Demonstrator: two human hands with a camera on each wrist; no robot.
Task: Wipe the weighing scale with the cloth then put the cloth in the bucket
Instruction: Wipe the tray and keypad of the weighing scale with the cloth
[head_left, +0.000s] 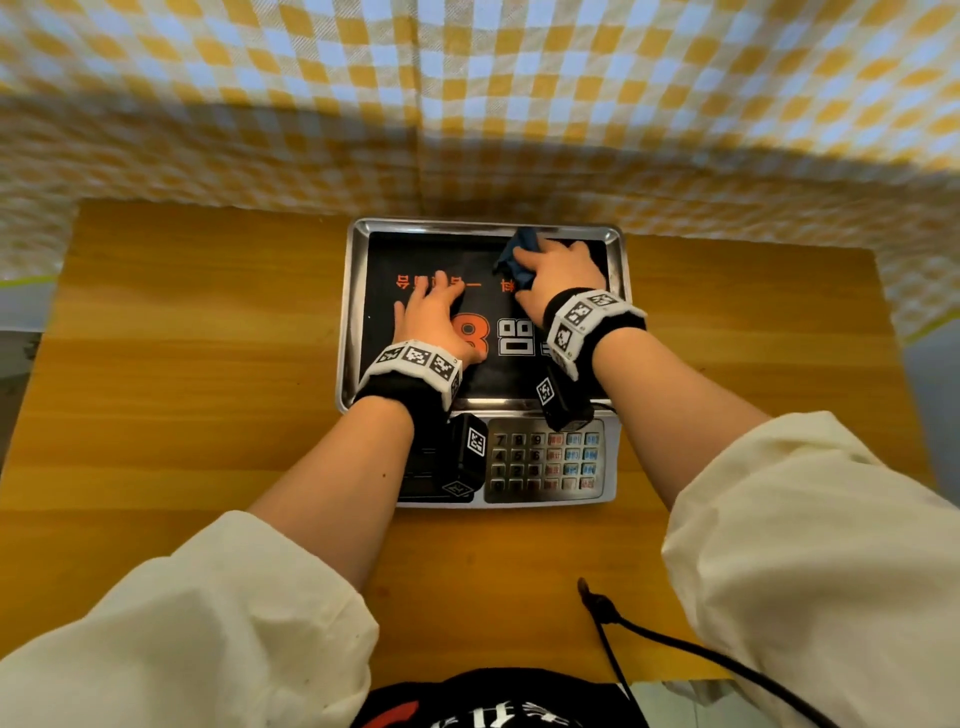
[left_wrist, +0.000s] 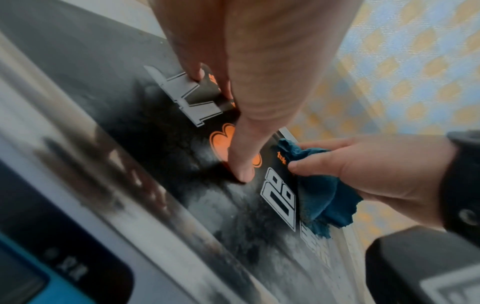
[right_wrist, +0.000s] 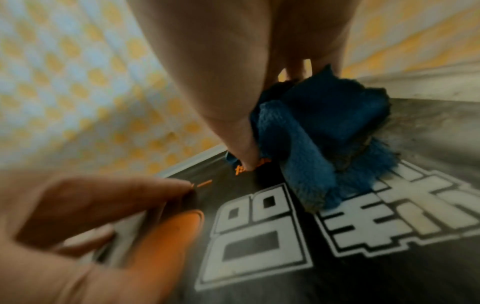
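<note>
Right hand (head_left: 558, 270): gripped the blue cloth (head_left: 517, 257), pressing it on the scale's (head_left: 480, 364) tray, far right corner.
Left hand (head_left: 431, 317): flat, fingers spread, on the tray.
Scale: sat on the tabletop (head_left: 182, 364).

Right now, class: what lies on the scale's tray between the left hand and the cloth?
Only bare black printed tray surface with orange lettering lies between the left hand and the blue cloth; the head view shows it.

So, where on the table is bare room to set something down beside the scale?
Bare wood of the table lies left of the weighing scale, also right of it and in front of its keypad. The tray is crowded: the left hand presses it, the right hand holds the cloth.
</note>
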